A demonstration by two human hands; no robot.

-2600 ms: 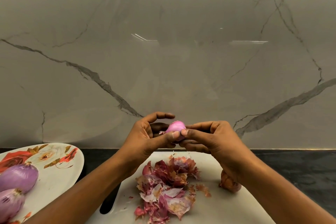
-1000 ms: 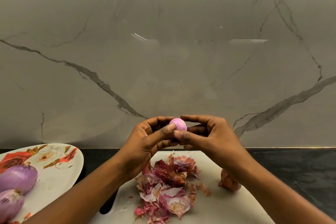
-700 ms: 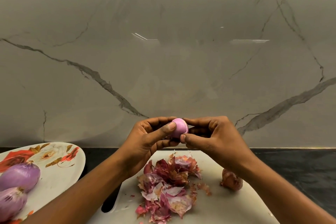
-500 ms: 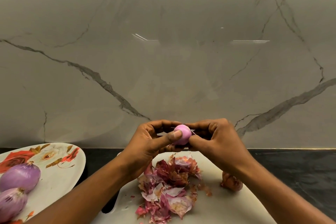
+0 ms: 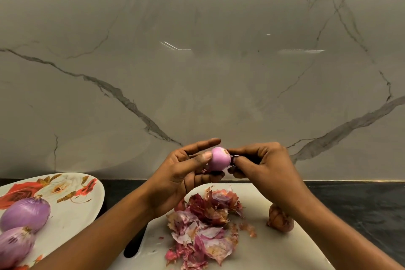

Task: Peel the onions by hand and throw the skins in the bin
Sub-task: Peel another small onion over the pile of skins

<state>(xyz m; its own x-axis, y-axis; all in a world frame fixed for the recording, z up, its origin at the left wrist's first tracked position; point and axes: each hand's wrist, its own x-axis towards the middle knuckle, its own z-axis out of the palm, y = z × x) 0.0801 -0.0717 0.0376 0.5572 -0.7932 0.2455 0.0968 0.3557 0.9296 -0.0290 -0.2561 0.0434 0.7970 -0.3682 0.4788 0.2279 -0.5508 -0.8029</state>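
Observation:
A small pink onion (image 5: 219,158), mostly bare of skin, is held above the white cutting board (image 5: 252,250). My left hand (image 5: 185,171) grips it between thumb and fingers. My right hand (image 5: 262,163) pinches at the onion's right side with its fingertips; a dark bit of skin shows there. A heap of red-brown onion skins (image 5: 203,223) lies on the board below. One unpeeled brown onion (image 5: 279,219) rests on the board, partly hidden behind my right forearm. No bin is in view.
A floral plate (image 5: 72,199) at the left carries two peeled purple onions (image 5: 25,212) (image 5: 13,245). The board has a dark handle slot (image 5: 133,245). A dark countertop (image 5: 361,201) runs along a marble wall.
The onion has been turned in my fingers and sits slightly lower and more exposed. My right fingertips have shifted to its right side. The skins and brown onion on the board have not moved.

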